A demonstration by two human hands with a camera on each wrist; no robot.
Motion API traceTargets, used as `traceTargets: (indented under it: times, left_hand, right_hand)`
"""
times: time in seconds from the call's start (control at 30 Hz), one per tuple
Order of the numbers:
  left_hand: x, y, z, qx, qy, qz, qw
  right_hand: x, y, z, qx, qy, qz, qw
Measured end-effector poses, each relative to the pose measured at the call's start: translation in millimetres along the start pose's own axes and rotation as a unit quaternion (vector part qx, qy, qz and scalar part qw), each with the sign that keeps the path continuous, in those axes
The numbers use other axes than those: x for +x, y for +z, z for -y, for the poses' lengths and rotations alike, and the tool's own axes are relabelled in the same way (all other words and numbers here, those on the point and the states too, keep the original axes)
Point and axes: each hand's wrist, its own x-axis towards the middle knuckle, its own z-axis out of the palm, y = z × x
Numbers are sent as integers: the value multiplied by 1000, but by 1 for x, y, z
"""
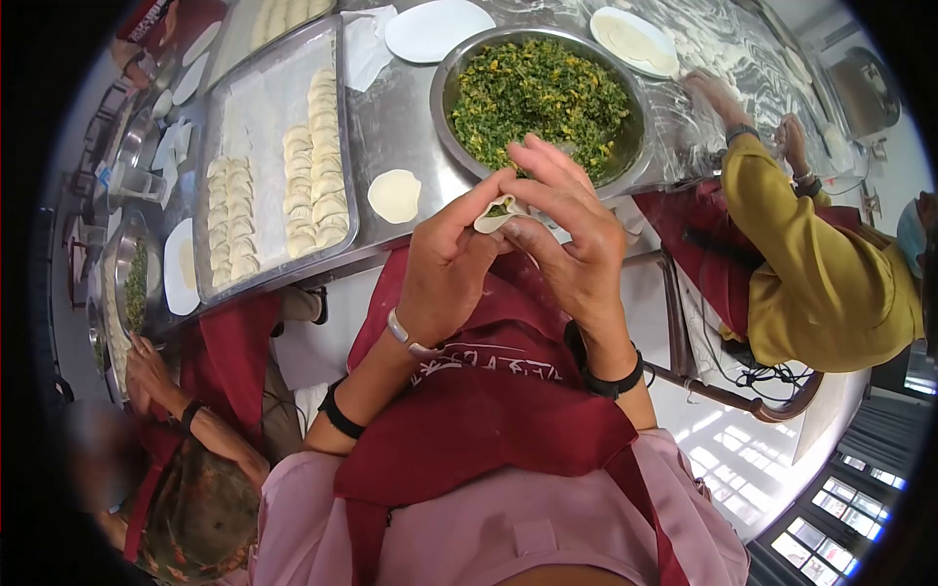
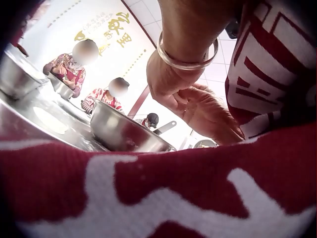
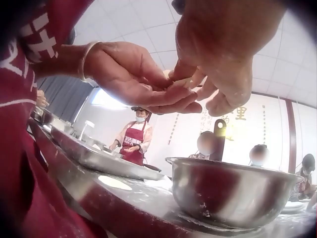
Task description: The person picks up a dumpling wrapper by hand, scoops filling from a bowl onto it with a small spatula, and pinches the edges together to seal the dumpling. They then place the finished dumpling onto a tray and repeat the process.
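Note:
A partly folded dumpling (image 1: 496, 214), its pale wrapper curved round green filling, is held between both hands in front of the apron. My left hand (image 1: 447, 256), with a bracelet at the wrist, pinches its left side between thumb and fingers. My right hand (image 1: 578, 230) grips the other side, thumb underneath and fingers arched over the top. In the right wrist view a pale wrapper edge (image 3: 181, 82) shows between the fingertips, while in the left wrist view the hands hide it. Just beyond the hands sits a steel bowl (image 1: 445, 117) of chopped green and yellow filling (image 1: 547, 98).
A flat round wrapper (image 1: 395, 196) lies on the steel table left of the bowl. Further left, a metal tray (image 1: 269, 112) holds rows of finished dumplings (image 1: 315, 186). White plates (image 1: 440, 27) stand behind. People work at both sides, one in a yellow sleeve (image 1: 772, 215).

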Motion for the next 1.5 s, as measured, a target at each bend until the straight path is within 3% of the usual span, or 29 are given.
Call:
traceTargets:
  times: [0.2, 0.37, 0.47, 0.57, 0.77, 0.9, 1.0, 1.17, 1.27, 1.37, 1.47, 1.5]
  left_hand:
    - [-2, 3, 0, -67, -44, -21, 997]
    - [3, -5, -9, 16, -62, 60, 996]
    - [1, -7, -4, 6, -62, 49, 997]
    - [1, -4, -3, -4, -43, 29, 999]
    - [3, -5, -13, 1, -37, 67, 997]
    - [0, -5, -8, -52, -47, 48, 996]
    - [-5, -2, -5, 28, -41, -9, 999]
    - [-7, 5, 1, 53, 32, -16, 998]
    - [-6, -1, 0, 56, 10, 6, 998]
    - [-6, -13, 4, 31, -27, 24, 999]
    - [-4, -15, 3, 6, -34, 37, 999]
    - [-4, -14, 0, -3, -33, 41, 999]
  right_hand:
    - [-7, 7, -11, 13, -45, -27, 999]
    - [-7, 6, -9, -4, -80, -7, 997]
    - [-7, 3, -9, -22, -54, 23, 998]
    - [-2, -1, 4, 39, 43, 39, 998]
    - [-4, 1, -7, 85, 13, 72, 994]
    - [-11, 10, -8, 105, 30, 5, 994]
    - [-14, 18, -9, 96, 64, -68, 991]
    - [-13, 26, -7, 17, 44, -97, 994]
    - [-12, 27, -3, -13, 9, -78, 997]
    - [-14, 20, -8, -3, 1, -3, 1000]
    - [-9, 12, 4, 103, 104, 17, 989]
    - [-7, 8, 5, 103, 97, 41, 989]
